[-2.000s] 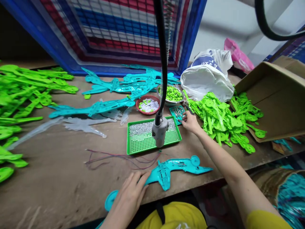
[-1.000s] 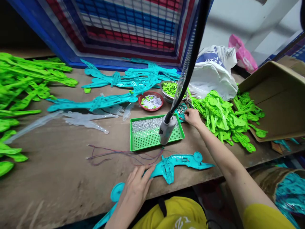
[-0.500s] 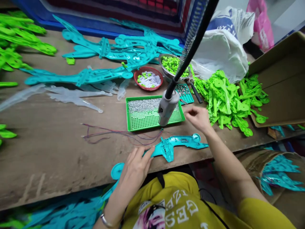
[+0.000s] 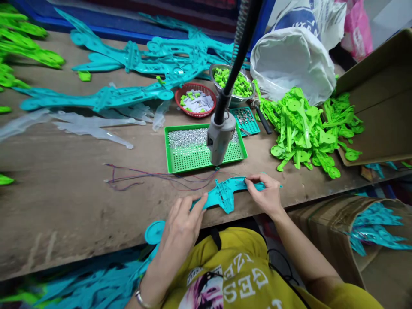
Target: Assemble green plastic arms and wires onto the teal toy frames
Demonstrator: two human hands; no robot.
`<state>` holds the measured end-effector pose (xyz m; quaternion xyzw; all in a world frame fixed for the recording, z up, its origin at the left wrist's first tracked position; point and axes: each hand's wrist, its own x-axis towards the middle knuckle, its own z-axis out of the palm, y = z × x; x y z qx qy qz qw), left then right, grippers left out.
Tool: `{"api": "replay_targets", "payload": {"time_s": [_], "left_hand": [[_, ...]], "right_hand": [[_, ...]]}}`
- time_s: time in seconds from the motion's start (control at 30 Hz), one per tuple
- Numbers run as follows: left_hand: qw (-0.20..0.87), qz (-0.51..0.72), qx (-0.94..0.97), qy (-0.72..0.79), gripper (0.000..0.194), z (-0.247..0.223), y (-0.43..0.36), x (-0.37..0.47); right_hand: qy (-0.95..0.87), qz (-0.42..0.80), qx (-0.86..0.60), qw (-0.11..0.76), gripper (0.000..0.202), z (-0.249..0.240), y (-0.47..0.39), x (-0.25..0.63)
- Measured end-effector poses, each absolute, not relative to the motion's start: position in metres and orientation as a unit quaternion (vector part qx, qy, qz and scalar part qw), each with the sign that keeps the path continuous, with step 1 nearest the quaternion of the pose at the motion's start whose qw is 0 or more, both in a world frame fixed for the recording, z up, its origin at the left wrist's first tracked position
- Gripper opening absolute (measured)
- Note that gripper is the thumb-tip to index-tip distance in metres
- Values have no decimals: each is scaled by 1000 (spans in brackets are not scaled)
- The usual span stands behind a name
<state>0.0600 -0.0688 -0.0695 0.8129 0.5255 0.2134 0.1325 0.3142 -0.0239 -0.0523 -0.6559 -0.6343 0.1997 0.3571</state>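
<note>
Brown bench point(image 4: 80, 193): my right hand point(image 4: 265, 193) arrives pinched, contents unclear, so both now work the turquoise part point(image 4: 225, 195) left hand point(image 4: 182, 219) grasps.

The left hand point(image 4: 183, 221) lies palm down, its back to the camera, fingers bent slightly and pointing away from the body. The left forearm point(image 4: 156, 283) slants up from the bottom edge. The right forearm point(image 4: 302, 249) reaches in from the lower right; the right hand point(image 4: 264, 195) curls inward, thumb and forefinger apparently pinched, though the tips are too small to be sure.
</note>
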Motion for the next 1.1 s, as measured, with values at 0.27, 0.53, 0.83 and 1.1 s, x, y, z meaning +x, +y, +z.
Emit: {"api": "replay_targets", "payload": {"time_s": [0.27,0.53,0.83,1.1], "left_hand": [[123,217,816,522,38,-67,-70,65],[106,230,812,525,42,-66,-75,71],[82,240,821,512,42,-69,-74,71],[73,273,816,504,41,-71,-71,69]], "right_hand": [[-656,152,-648,355,12,-51,-32,312],[-634,123,-675,357,12,-56,-35,314],[-651,67,-673,343,12,-66,-33,313],[-703,-50,-631,325,14,-74,-41,304]]}}
